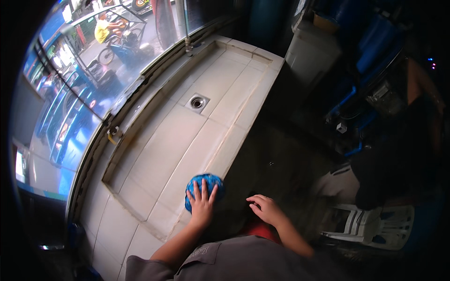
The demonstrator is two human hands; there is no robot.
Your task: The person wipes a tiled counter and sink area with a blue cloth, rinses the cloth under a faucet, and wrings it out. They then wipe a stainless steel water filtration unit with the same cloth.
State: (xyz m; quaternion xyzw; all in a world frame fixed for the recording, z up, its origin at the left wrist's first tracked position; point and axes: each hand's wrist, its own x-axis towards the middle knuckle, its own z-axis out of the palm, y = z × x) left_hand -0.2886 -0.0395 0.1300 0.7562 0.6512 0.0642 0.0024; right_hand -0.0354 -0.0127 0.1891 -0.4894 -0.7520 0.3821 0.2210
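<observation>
My left hand presses its spread fingers over a bunched blue cloth on the near right ledge of a white-tiled basin. My right hand hangs in the air to the right of that ledge, fingers loosely curved and apart, with nothing visible in them. The basin has a square metal drain in its floor. On the window-side ledge are a tap with a yellow part and a second tap farther back.
A glass window runs along the left, a street beyond it. At right, another person in dark clothing is beside stacked white plastic chairs. A pale box-like unit, blue containers and pipes stand at the back right.
</observation>
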